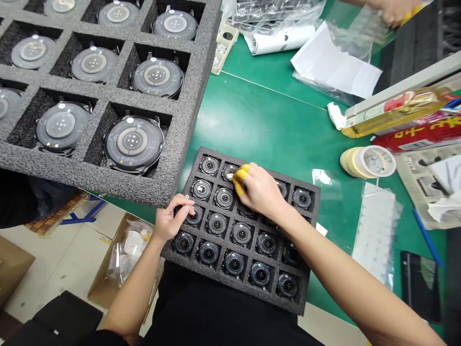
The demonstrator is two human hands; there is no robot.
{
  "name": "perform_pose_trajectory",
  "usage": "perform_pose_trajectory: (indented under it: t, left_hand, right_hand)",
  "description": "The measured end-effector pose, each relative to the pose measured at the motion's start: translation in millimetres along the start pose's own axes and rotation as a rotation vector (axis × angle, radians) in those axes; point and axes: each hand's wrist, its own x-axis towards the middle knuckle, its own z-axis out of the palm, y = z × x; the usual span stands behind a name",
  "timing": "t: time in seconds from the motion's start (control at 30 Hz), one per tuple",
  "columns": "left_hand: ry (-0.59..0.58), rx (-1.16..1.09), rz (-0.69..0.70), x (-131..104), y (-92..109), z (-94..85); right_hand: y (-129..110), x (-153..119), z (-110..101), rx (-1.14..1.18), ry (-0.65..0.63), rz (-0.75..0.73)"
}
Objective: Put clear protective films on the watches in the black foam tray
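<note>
Foam watch tray overhangs the green table above pale tiles.

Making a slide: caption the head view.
Right hand in yellow finger covers at a watch case in a foam tray, left hand at its edge.

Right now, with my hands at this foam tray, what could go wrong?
The foam tray appears to overhang the near edge of the green table, so leaning on it might tip it. The bare fingers of your left hand are at or near a watch back and could smudge it.
</note>
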Motion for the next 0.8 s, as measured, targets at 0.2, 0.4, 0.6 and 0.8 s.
perform_pose_trajectory:
  t: [0.2, 0.4, 0.6, 0.8]
  left_hand:
    - [0.018, 0.007, -0.03, -1.1, -1.2, -0.5]
    - [-0.001, 0.013, -0.007, -0.6, -2.4, -0.6]
    - [0.002, 0.038, 0.008, -0.7, -3.1, -0.9]
    - [0.0, 0.059, 0.008, -0.5, -5.0, -1.4]
  right_hand:
    - [-1.5, 9.8, -0.2, -0.036, -0.012, 0.067]
    - [-2.9, 4.7, -4.3, -0.05, -0.061, -0.014]
    - [1.6, 10.1, -3.0, -0.166, -0.038, 0.074]
    - [-19.9, 4.7, -10.0, -0.013, -0.066, -0.069]
